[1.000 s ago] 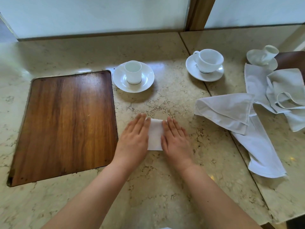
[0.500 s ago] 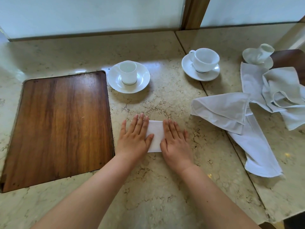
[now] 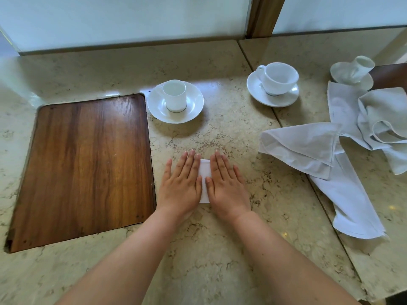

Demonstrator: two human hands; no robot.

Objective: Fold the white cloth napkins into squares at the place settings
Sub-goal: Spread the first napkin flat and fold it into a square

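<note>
A small folded white napkin point(image 3: 204, 172) lies flat on the marble counter point(image 3: 220, 249), mostly covered by my hands. My left hand point(image 3: 180, 183) presses flat on its left part, fingers straight. My right hand point(image 3: 226, 183) presses flat on its right part. Only a narrow strip of cloth shows between them. A loosely folded white napkin point(image 3: 308, 150) lies to the right, stretching toward the counter's front edge. Another crumpled napkin point(image 3: 374, 119) sits at the far right.
A wooden inset panel point(image 3: 83, 168) fills the counter on the left. A small cup on a saucer point(image 3: 175, 101) stands beyond my hands. A wider cup and saucer point(image 3: 273, 84) stands at the back right; a tipped cup on a saucer point(image 3: 354, 71) lies farther right.
Both hands have slid closer together over the folded napkin, leaving less cloth showing between them. Nothing else on the counter has moved.
</note>
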